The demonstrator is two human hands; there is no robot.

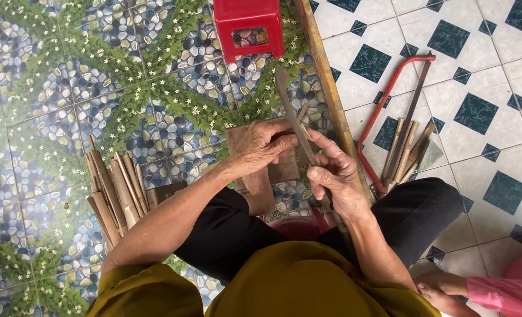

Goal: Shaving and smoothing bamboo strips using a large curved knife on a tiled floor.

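My right hand [337,176] grips the handle of a long knife [289,105] whose blade points away from me. My left hand [264,144] pinches a thin bamboo stick [302,111] against the blade, just over a brown wooden block [284,167] on the floor. Both hands meet above my knees in black trousers. How much of the stick lies under my fingers is hidden.
A pile of split bamboo pieces [114,194] lies at my left. A red plastic stool [249,26] stands ahead. A red-framed hacksaw [390,111] and several bamboo sticks [404,152] rest on the right tiles. A long wooden pole [325,76] runs between. Another person's pink-sleeved hand [448,287] sits bottom right.
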